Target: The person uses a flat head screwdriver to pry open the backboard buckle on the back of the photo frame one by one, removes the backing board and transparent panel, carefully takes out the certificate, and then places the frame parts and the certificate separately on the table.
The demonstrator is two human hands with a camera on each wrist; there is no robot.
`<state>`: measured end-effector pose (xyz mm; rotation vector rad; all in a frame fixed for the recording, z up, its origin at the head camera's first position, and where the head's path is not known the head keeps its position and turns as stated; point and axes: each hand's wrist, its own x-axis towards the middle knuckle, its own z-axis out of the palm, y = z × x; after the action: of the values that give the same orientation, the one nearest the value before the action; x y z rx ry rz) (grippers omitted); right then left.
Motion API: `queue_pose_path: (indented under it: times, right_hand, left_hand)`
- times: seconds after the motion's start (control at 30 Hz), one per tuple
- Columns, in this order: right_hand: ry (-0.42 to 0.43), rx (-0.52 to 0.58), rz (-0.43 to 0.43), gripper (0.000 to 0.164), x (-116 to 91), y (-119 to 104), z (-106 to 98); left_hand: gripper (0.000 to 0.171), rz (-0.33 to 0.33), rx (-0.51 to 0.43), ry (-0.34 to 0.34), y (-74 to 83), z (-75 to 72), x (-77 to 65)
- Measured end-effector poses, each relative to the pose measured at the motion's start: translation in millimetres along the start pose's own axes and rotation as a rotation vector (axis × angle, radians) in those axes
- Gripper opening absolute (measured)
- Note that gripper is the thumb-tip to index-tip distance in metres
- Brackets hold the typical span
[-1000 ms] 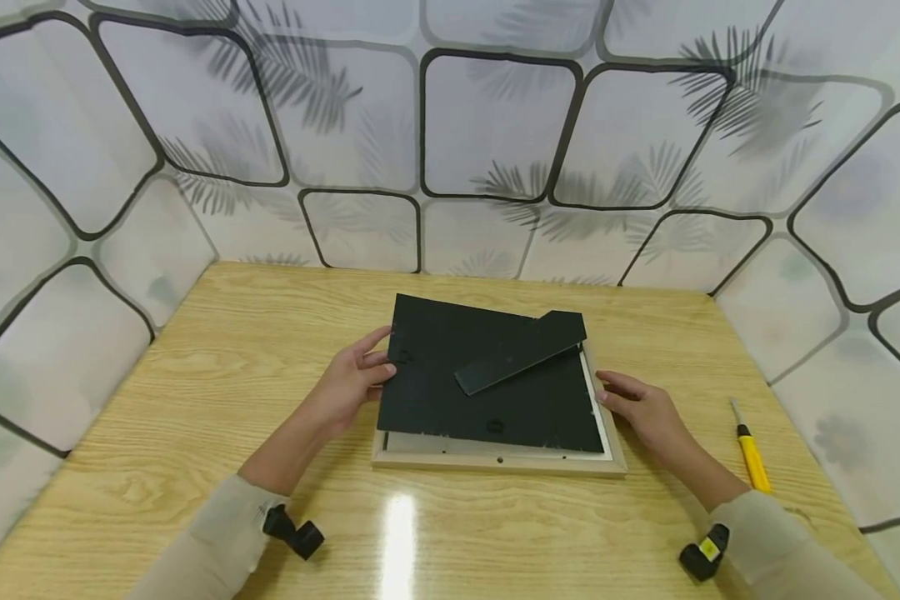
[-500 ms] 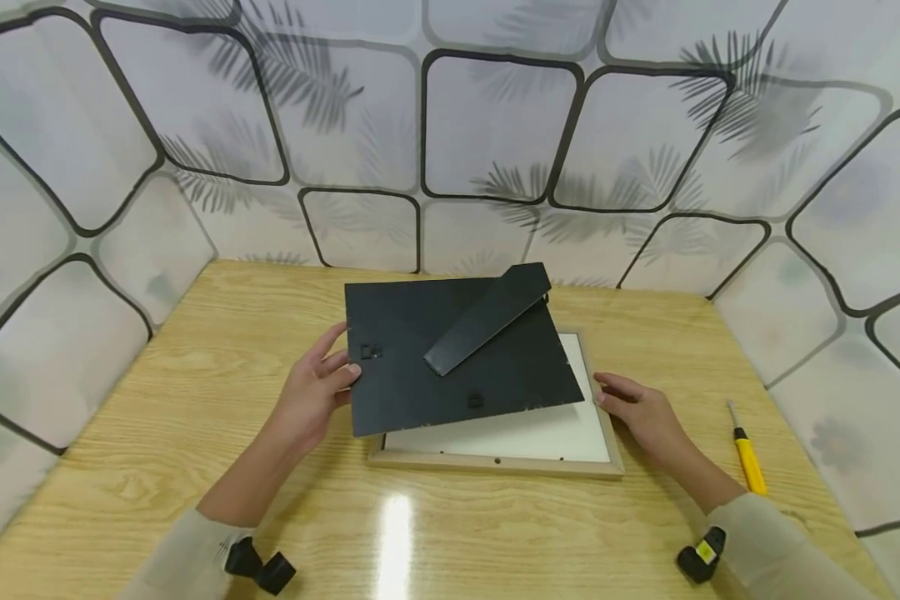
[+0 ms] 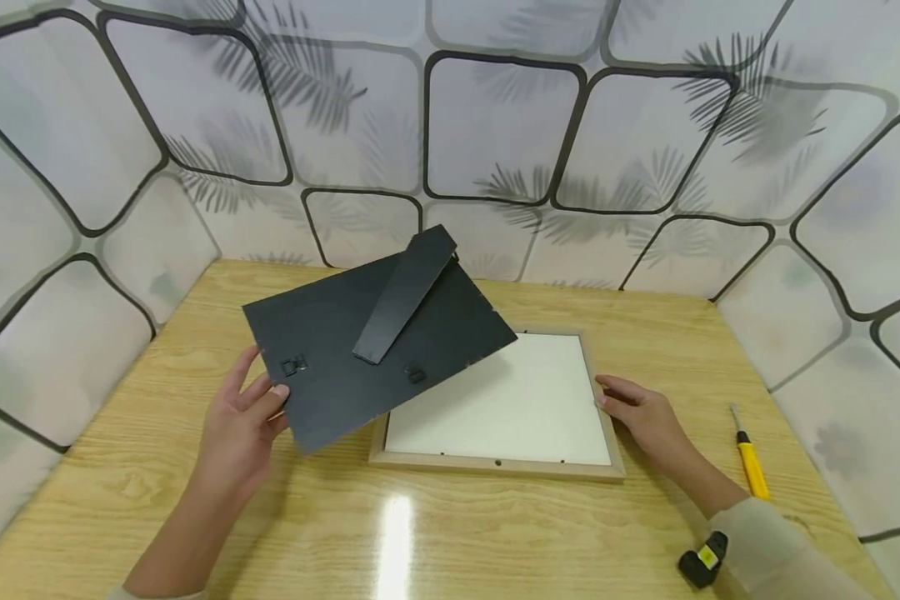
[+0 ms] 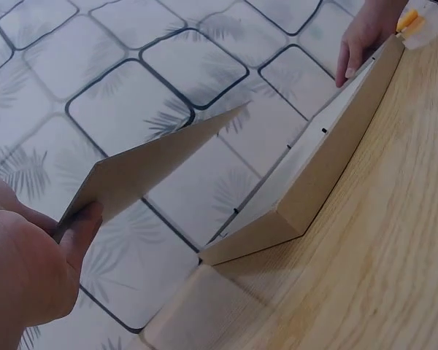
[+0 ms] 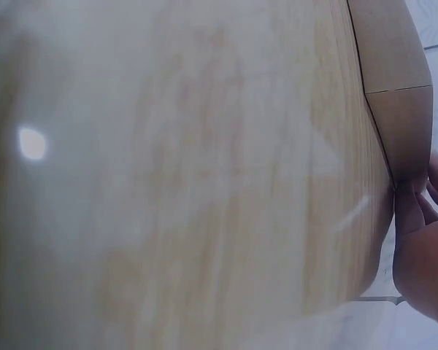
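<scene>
My left hand [image 3: 236,425] pinches the black backing board [image 3: 330,392] at its left edge, thumb on the upper face. The board is raised and tilted, its easel leg [image 3: 408,296] still attached and two small hangers showing. Its bare brown underside [image 4: 150,168] faces the left wrist camera. Below it lies a light wooden picture frame [image 3: 435,467], back up, with a white sheet [image 3: 525,408] inside; the board overlaps its upper left part in the head view. My right hand [image 3: 645,417] holds the frame's right side with its fingertips.
A screwdriver with a yellow handle [image 3: 752,467] lies on the wooden table [image 3: 510,542] to the right of my right hand. Patterned fabric walls [image 3: 495,125] stand behind and along both sides of the table.
My left hand has lifted the backing board off the frame and carried it left, turning it anticlockwise. More of the white sheet now shows. My right hand has stayed at the frame's side.
</scene>
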<state>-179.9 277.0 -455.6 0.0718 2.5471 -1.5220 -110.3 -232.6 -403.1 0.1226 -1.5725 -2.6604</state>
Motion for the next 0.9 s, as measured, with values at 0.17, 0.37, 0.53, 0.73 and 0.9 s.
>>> queue_pose_path:
  times: [0.17,0.37,0.53,0.73,0.9]
  right_hand:
    - [-0.006,0.006,-0.008,0.059,-0.3,-0.8,1.1]
    - [-0.016,-0.067,-0.028,0.06,-0.8,4.4,-1.5]
    - [-0.013,-0.057,-0.034,0.061,0.3,6.9,-2.9]
    - [-0.011,-0.052,-0.029,0.06,0.9,7.8,-2.1]
    - [-0.014,-0.044,-0.03,0.06,0.7,8.2,-1.9]
  left_hand:
    - [0.086,0.06,-0.117,0.075,1.9,-18.7,-15.5]
    - [0.09,0.117,-0.157,0.259,2.4,-34.6,-28.7]
    - [0.086,0.155,-0.169,0.426,3.2,-38.8,-29.1]
    - [0.08,0.187,-0.222,0.544,0.8,-42.8,-24.9]
    - [0.076,0.2,-0.223,0.589,-1.9,-46.0,-20.4]
